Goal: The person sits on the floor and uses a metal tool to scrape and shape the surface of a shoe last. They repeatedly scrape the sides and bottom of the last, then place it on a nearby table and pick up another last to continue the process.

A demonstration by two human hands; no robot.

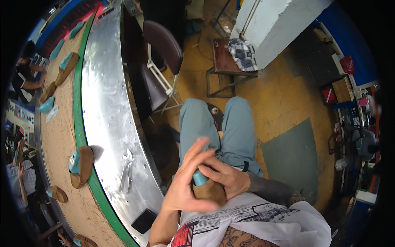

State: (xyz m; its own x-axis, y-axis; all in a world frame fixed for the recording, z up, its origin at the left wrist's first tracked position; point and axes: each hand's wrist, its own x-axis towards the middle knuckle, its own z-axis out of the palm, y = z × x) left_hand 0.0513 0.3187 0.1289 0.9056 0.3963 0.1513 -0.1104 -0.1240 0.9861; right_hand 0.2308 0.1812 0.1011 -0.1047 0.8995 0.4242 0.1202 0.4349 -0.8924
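A brown shoe upper (pixel 209 194) on a light-blue last (pixel 200 178) is between my two hands, above my lap. My left hand (pixel 181 190) lies along its left side, fingers stretched over the far end and thumb across the near end; fingertips and thumb are smeared by motion. From the other side, my right hand (pixel 233 180) grips it, with fingers bent over the top beside the blue last. Much of the shoe is hidden under both hands.
On the metal ledge (pixel 105 103) at left lie silver pliers (pixel 126 173) and a black phone (pixel 144 221). Beyond its green edge, a tan bench (pixel 57 136) carries several brown shoes (pixel 86 166) on blue lasts. A maroon chair (pixel 164 49) and a stool (pixel 222 57) stand ahead. People work at far left.
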